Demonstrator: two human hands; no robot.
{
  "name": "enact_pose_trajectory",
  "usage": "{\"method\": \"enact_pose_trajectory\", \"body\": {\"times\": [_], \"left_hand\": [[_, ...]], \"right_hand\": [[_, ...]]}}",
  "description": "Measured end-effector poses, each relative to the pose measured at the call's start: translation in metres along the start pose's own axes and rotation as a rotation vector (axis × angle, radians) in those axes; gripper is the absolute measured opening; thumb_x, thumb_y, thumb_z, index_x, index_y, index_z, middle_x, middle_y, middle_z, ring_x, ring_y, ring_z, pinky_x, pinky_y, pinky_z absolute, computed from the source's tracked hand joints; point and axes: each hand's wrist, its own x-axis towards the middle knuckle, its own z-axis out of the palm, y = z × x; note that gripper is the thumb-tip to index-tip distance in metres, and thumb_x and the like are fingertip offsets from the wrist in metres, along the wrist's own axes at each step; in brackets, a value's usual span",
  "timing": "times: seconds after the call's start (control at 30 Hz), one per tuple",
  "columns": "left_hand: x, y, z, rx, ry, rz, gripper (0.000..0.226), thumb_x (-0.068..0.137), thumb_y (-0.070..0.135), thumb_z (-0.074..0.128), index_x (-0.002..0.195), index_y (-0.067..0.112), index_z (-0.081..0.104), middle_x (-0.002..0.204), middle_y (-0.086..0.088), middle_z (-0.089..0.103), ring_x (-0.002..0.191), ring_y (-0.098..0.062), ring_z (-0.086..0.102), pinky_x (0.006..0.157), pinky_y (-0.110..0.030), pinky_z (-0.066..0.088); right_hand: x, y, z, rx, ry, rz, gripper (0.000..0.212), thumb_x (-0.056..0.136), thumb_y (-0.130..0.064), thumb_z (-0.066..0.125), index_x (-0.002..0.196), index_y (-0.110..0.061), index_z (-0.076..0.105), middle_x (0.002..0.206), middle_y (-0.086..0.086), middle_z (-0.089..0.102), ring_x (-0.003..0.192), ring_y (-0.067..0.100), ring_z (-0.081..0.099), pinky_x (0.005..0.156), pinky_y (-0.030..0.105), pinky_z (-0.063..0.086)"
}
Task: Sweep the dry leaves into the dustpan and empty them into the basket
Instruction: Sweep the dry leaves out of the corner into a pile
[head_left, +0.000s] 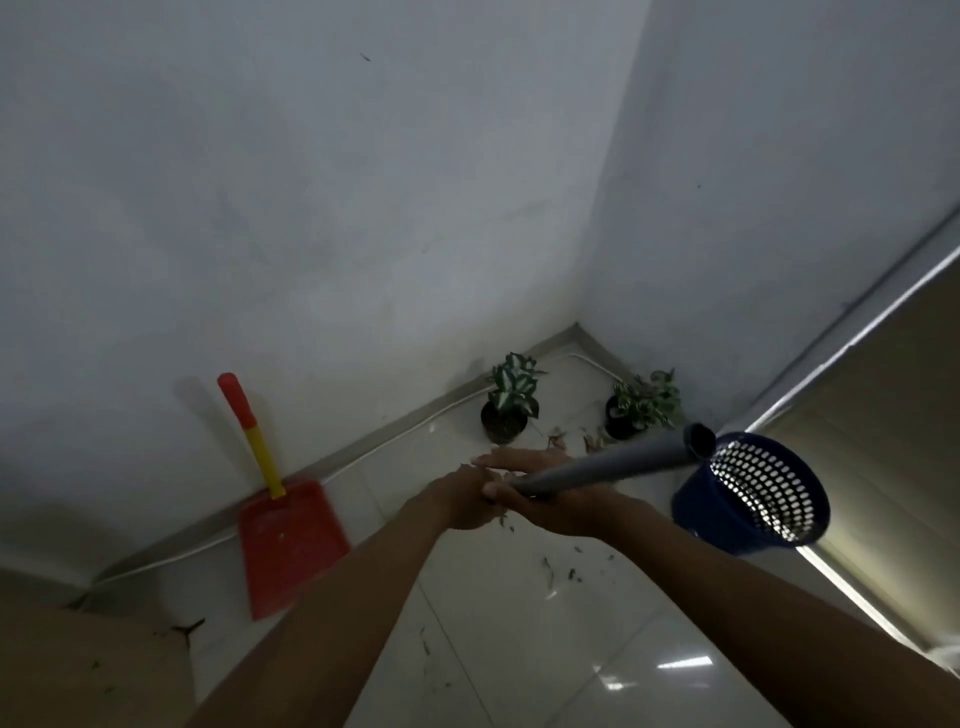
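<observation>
We stand on a glossy white tiled floor (597, 649) in a grey-walled corner. Our left hand (462, 501) and right hand (566, 506) wrap the grey broom pole (608, 467). Dry leaves (558, 439) lie by two potted plants (511, 397); the red plastic dustpan (291, 545) leans against the wall, the blue perforated basket (753, 493) stands right.

The hands (514, 493) hide the grey handle's (613, 465) lower end.

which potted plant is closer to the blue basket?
The right plant, with small speckled leaves, next to the basket. The left plant, with larger white-striped leaves, stands farther off, toward the dustpan.
</observation>
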Motion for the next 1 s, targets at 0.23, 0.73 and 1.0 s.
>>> {"method": "enact_pose_trajectory", "body": {"times": [0.23,0.73,1.0], "left_hand": [[-0.010,0.010,0.070,0.142,-0.032,0.069,0.033,0.095,0.025,0.048,0.121,0.008,0.059,0.126,-0.017,0.060,0.117,-0.036,0.057,0.093,-0.044,0.049],[-0.001,0.014,0.156,-0.092,0.013,0.091,0.018,0.085,0.006,0.054,0.098,0.007,0.066,0.103,-0.013,0.069,0.097,-0.029,0.062,0.083,-0.042,0.051],[0.035,0.059,0.158,-0.032,0.116,0.097,0.024,0.084,0.004,0.057,0.107,0.007,0.063,0.114,-0.013,0.061,0.106,-0.027,0.056,0.092,-0.041,0.046]], "right_hand": [[-0.078,0.001,0.018,-0.438,0.018,-0.228,0.051,0.098,-0.041,0.045,0.143,-0.017,0.040,0.155,0.004,0.030,0.135,0.021,0.039,0.102,0.034,0.042],[-0.147,0.045,0.121,0.372,0.429,0.002,0.032,0.095,-0.023,0.045,0.113,-0.007,0.067,0.084,-0.026,0.057,0.067,-0.013,0.056,0.062,0.002,0.039],[-0.155,0.097,0.083,0.463,0.432,-0.118,0.044,0.092,-0.032,0.043,0.111,0.000,0.067,0.096,-0.012,0.065,0.083,-0.014,0.059,0.073,0.005,0.045]]}}
